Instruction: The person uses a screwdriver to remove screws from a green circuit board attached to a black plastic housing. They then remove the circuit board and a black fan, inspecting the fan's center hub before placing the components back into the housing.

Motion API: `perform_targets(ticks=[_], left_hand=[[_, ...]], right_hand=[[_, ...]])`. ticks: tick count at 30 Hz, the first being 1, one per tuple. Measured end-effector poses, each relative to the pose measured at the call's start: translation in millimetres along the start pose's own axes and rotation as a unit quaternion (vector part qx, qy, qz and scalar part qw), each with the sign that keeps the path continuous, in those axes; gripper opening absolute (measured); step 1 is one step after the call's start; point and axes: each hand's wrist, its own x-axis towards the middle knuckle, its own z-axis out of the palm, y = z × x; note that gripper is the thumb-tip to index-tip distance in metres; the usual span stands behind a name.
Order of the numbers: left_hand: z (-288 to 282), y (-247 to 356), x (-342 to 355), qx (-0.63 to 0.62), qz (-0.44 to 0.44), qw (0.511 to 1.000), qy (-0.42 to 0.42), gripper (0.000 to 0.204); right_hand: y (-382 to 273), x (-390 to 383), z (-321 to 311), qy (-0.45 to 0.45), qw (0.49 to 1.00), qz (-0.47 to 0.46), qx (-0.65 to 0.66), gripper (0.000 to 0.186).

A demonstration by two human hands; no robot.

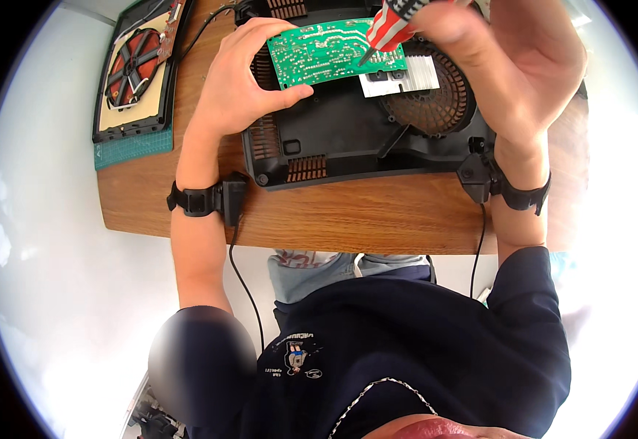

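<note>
My left hand point(234, 88) grips a green circuit board point(315, 51) by its left end, fingers over the top edge and thumb below. My right hand point(513, 80) is closed on a screwdriver point(390, 23) with a striped red and white handle, whose shaft points down at the board's solder side near its right part. A silver finned heatsink point(418, 77) shows under the board's right end. Both are over a black plastic housing point(326, 135) with slotted vents and a round fan grille point(428, 106).
At the back left, an open panel point(133, 69) with a black round frame and red center rests on a green mat point(128, 150); a black cable runs behind it. The wooden table's point(348, 223) front edge is near my body. Black wrist devices point(216, 199) on both forearms trail cables downward.
</note>
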Motion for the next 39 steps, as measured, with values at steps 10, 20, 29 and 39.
perform_targets(ticks=[10,20,29,39], left_hand=[[1,-3,3,-0.010,-0.003,1.000,-0.012,0.070],[-1,-4,-1,0.001,-0.009,1.000,-0.019,0.071],[-1,-4,-2,0.007,-0.007,1.000,-0.017,0.071],[0,3,1,-0.018,-0.017,1.000,-0.017,0.068]], right_hand=[[12,-25,17,0.089,0.978,0.001,0.189,0.046],[19,-23,26,0.085,0.974,-0.003,0.212,0.049],[-13,-27,34,0.135,0.947,0.132,0.259,0.049],[-22,-15,37,0.150,0.969,0.106,0.163,0.052]])
